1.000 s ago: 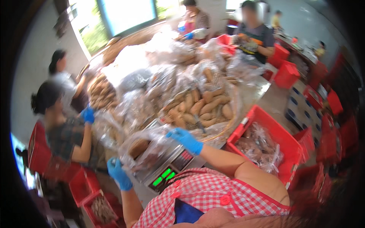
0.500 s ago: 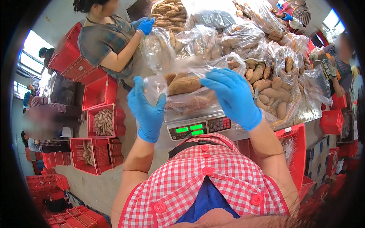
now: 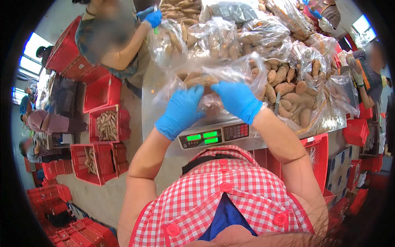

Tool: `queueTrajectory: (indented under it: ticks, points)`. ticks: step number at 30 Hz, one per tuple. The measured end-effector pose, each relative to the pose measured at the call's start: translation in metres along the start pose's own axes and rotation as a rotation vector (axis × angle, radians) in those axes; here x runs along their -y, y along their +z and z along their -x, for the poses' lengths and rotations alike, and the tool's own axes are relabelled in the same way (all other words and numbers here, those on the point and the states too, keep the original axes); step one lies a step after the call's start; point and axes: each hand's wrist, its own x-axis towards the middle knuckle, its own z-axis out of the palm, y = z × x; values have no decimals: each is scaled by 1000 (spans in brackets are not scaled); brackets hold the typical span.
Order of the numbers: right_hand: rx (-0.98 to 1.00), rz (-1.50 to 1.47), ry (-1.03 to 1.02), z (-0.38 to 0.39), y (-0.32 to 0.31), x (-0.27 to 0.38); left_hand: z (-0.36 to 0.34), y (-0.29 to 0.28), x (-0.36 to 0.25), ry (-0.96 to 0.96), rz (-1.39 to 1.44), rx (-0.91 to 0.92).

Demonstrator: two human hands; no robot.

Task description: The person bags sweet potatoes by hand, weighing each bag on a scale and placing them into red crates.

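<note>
A clear plastic bag (image 3: pixel 230 74) of sweet potatoes sits on the digital scale (image 3: pixel 212 135), smeared by motion along its far side. Blue-gloved, my left hand (image 3: pixel 183 110) closes on the bag's near left edge. My right hand (image 3: pixel 240 101), gloved alike, grips the plastic a little to the right. Between the two hands the near rim of the bag is drawn in, and brown sweet potatoes (image 3: pixel 199 78) show behind it. The scale's green display and keypad face me below my wrists.
Open bags with loose sweet potatoes (image 3: pixel 294 98) lie right of the scale, with a knife (image 3: pixel 277 103) among them. More filled bags (image 3: pixel 214 39) line the far side. A co-worker's blue glove (image 3: pixel 153 18) holds a bag at far left. Red crates (image 3: pixel 108 123) stand left on the floor.
My hands have come closer together and turned inward on the bag's near edge. My left hand was open and upright before. The co-worker at far left has leaned in closer.
</note>
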Motion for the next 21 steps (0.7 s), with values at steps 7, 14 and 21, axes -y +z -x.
queueTrajectory:
  ticks: [7, 14, 21]
  points:
    - [-120, -23, 193, 52, 25, -49, 62, 31, 43, 73, -19, 736]
    - [-483, -140, 171, 44, 3, -51, -3, 24, 46, -122, 261, -124]
    - [-382, -189, 229, 28, 28, -31, -24, 51, 90, -143, 208, 97]
